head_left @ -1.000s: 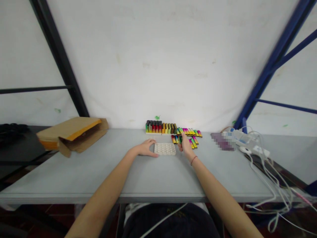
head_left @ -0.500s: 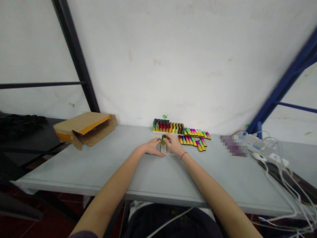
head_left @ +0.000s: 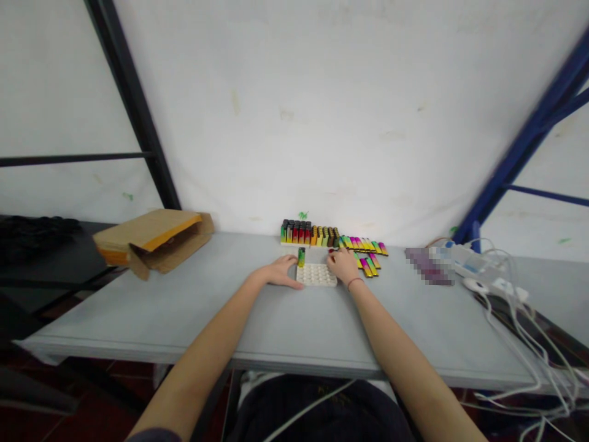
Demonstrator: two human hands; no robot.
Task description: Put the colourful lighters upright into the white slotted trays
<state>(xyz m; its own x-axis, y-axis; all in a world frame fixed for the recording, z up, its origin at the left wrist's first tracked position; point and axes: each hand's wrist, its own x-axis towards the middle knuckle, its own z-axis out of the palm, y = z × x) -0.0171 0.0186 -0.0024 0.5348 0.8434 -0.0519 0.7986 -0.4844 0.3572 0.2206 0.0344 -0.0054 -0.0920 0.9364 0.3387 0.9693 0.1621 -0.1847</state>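
A white tray with rows of round holes (head_left: pixel 317 276) lies on the grey table (head_left: pixel 285 319). One green-yellow lighter (head_left: pixel 301 257) stands upright in the tray's far left corner. My left hand (head_left: pixel 278 271) rests against the tray's left edge, fingers curled on it. At the tray's far right corner my right hand (head_left: pixel 343 265) reaches over loose lighters (head_left: pixel 368 266) lying flat; its fingers are bent, and what they pinch is hidden. A filled row of upright lighters (head_left: pixel 308 234) stands by the wall.
An open cardboard box (head_left: pixel 154 241) lies on its side at the table's left. A power strip with white cables (head_left: pixel 483 276) and a blurred purple object (head_left: pixel 427 265) sit to the right. Black and blue frame bars run along both sides.
My right hand took a lighter from the loose pile, stood it in the tray's far left corner, and has gone back to the right toward the pile. The left hand stayed on the tray.
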